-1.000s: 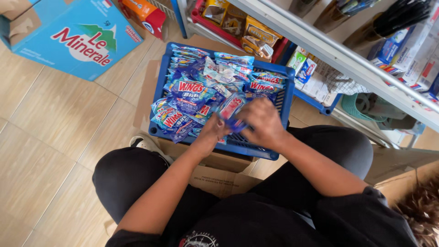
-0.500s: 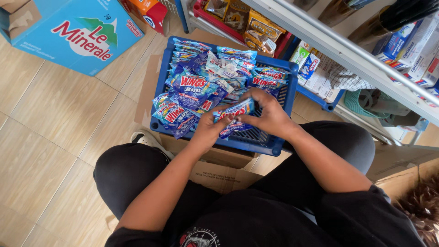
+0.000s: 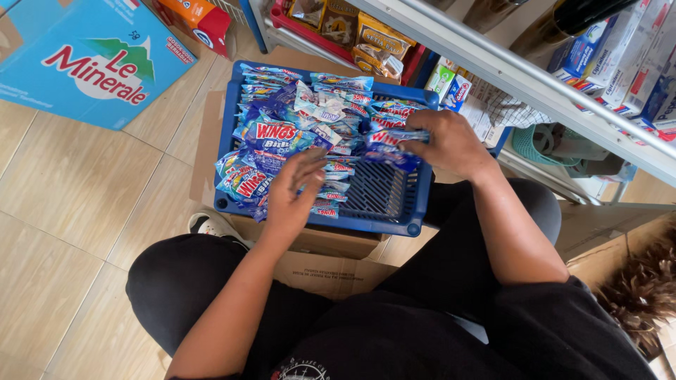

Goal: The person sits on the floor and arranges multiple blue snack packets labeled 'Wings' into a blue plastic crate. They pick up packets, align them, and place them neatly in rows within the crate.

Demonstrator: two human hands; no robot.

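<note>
A blue plastic basket (image 3: 394,224) sits on a cardboard box in front of my knees, packed with several blue and red sachets (image 3: 271,137). My right hand (image 3: 451,144) is at the basket's right rim, fingers closed on a small bundle of blue sachets (image 3: 391,144). My left hand (image 3: 294,193) rests flat with fingers apart on the sachets at the basket's near left part. The near right part of the basket shows its bare slotted bottom.
A large light-blue carton (image 3: 91,60) lies on the tiled floor at the upper left. A white metal shelf (image 3: 535,77) with boxed goods runs along the upper right. Packets fill a red tray (image 3: 338,24) at the top. A brown cardboard box (image 3: 331,260) carries the basket.
My right hand has carried a bundle of sachets from the basket's near middle to its right rim. My left hand has let go and spread over the left pile.
</note>
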